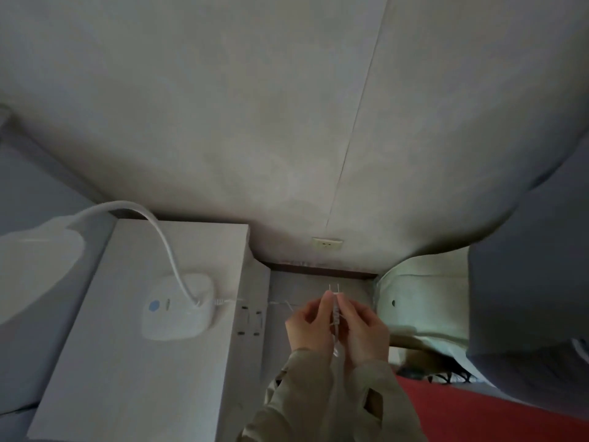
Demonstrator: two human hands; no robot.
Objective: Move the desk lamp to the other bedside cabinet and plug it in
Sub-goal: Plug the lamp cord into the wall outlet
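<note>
Desk lamp (177, 309) sitting on white bedside cabinet (134, 362), gooseneck arcing left. Wall outlet (327, 243) low on wall, well apart from plug. Left hand (307, 327) and right hand (363, 330) pressed close together, pinching plug (335, 301), prongs pointing up. Cord (255, 302) trailing back to lamp base.

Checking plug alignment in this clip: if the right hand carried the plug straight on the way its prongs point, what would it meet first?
Probably the wall outlet. The right hand and left hand hold the plug prongs-up just below it; nothing shows between, though depth is unclear.
</note>
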